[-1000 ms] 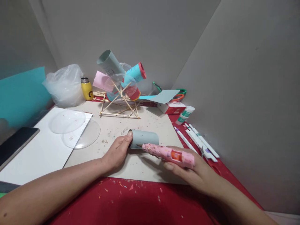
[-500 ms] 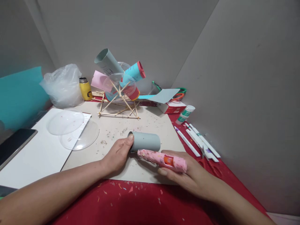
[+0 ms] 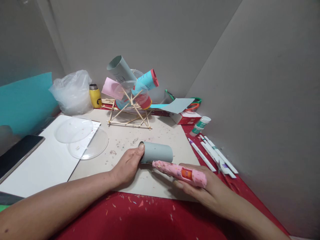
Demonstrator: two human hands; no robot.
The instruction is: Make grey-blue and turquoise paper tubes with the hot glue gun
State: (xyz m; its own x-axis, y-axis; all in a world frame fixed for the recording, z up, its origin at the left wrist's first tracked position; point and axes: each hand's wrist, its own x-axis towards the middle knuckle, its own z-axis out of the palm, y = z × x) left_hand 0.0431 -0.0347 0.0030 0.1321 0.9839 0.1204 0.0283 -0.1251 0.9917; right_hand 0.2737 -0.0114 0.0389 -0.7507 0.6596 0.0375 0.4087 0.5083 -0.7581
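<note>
Grey tube in hand, separate from the stick frame

Left grip: the left hand [image 3: 127, 165] pinches the near-left end of a grey tube [image 3: 158, 152], thumb at the rim. The tube lies on its side, running rightward from this grip, above the pale board [image 3: 155, 185]; whether it touches the board cannot be told.

Right grip: the right hand [image 3: 210, 186] is closed around a pink tool [image 3: 170, 169], apparently a glue gun. Its tip points left from the grip, toward the tube's lower edge. Contact is unclear; no bead of glue can be made out.

Progress, as judged: the held tube is already rolled into shape. Beyond both grips, the stick frame [image 3: 130, 125] stands upright and carries a clear disc [image 3: 132, 90] with several paper tubes about it, among them a large grey one [image 3: 121, 70], a blue one [image 3: 146, 81] and a pink one [image 3: 111, 87]. That part looks largely assembled. The held tube is not joined to it. Work at the tube's edge appears unfinished; whether its seam is fastened cannot be seen.
</note>
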